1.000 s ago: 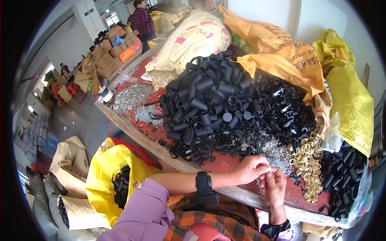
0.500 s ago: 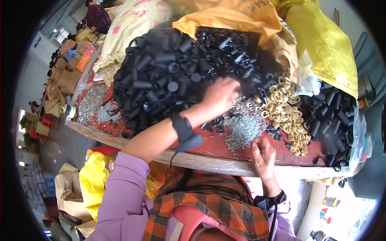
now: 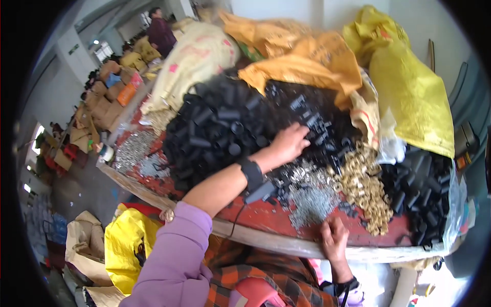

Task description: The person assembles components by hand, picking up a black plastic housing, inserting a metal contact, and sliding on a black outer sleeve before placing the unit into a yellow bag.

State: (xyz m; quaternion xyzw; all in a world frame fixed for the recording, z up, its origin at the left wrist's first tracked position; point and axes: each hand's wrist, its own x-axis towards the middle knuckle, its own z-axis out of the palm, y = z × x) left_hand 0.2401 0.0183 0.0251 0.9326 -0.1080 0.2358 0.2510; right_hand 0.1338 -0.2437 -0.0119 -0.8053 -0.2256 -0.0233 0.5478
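Observation:
My left hand (image 3: 289, 144) reaches across the table to the heap of small glossy black plastic parts (image 3: 319, 128). Its fingers are curled at the edge of that heap; whatever is between them is hidden. Close to the table's front edge is my right hand (image 3: 335, 238), fingers bent together beside a pile of small silvery screw-like pieces (image 3: 313, 204). I cannot make out anything in its grip. Shiny metal pieces (image 3: 305, 174) lie between the two hands. Brass-coloured metal parts (image 3: 360, 179) are heaped just right of them. Matte black cylinders (image 3: 212, 128) form a large mound on the left.
An orange sack (image 3: 307, 61), a cream sack (image 3: 197, 53) and a yellow sack (image 3: 409, 97) stand behind the heaps. More black cylinders (image 3: 422, 179) lie at the right. A wooden rim (image 3: 286, 245) edges the red table. Far left, a person (image 3: 160, 33) stands by boxes.
The view has tilted up, so the table sits lower in the picture. My left hand has moved a little farther into the glossy black parts. My right hand stays by the silvery pile.

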